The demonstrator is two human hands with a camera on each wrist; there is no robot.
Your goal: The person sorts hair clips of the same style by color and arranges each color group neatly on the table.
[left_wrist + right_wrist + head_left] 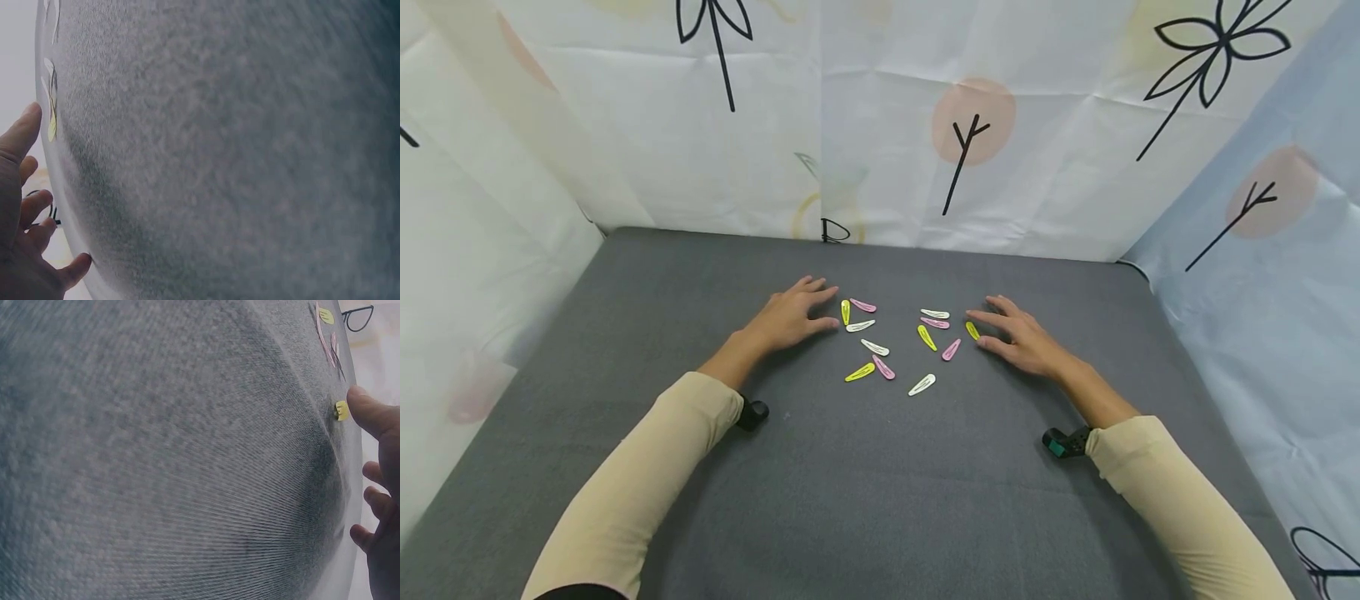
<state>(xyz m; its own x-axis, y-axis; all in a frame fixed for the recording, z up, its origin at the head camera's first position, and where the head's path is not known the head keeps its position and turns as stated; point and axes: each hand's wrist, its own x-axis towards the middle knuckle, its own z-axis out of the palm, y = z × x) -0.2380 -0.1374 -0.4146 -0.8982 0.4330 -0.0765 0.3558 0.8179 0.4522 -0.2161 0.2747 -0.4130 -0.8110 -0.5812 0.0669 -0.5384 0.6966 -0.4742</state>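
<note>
Several snap hair clips in yellow, pink and white lie in two loose groups on a grey cloth surface. My left hand (788,320) rests with fingers spread just left of one group, closest to a yellow clip (846,312) and a white clip (861,326). Below these are a pink clip (883,367) and another yellow clip (860,372). On the other side, my right hand (1028,342) has its fingers extended around a yellow clip (340,410), near the thumb; whether it touches is unclear. A pink clip (951,349) and a white clip (922,384) lie farther left.
The grey cloth-covered table (850,500) stretches toward me and to both sides. Printed white curtains (887,183) hang behind it and along its sides. Dark wrist cameras (752,413) sit by the rolled cuffs.
</note>
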